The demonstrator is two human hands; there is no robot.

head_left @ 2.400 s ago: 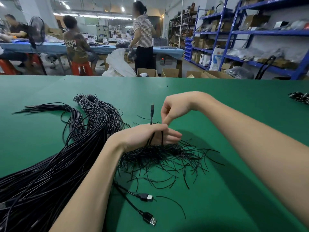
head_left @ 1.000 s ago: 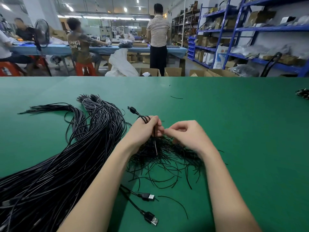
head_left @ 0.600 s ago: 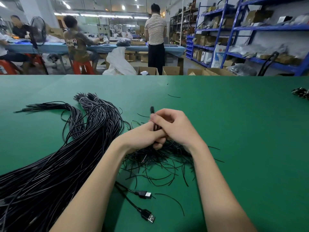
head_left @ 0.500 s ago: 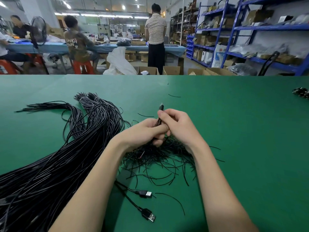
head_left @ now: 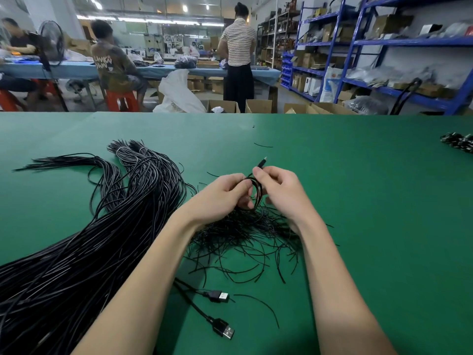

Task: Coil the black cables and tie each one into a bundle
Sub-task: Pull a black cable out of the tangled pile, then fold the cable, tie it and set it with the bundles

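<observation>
Left hand (head_left: 222,198) and right hand (head_left: 281,193) both grasp the coiled black cable (head_left: 258,192); bare green table (head_left: 371,201) lies rightward.

Matt green cloth covers the table (head_left: 358,201); beside its left edge, glossy black plastic-sheathed cables (head_left: 102,239); bright metal plug (head_left: 224,296) tips.

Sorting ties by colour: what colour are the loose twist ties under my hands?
Black twist ties, in the head view.

Factory assembly workshop: a green work surface (head_left: 358,201) heaped with black cables (head_left: 76,252); beyond it, seated workers (head_left: 115,65) at a long bench, blue storage shelving (head_left: 358,47), cardboard boxes (head_left: 258,106)
</observation>
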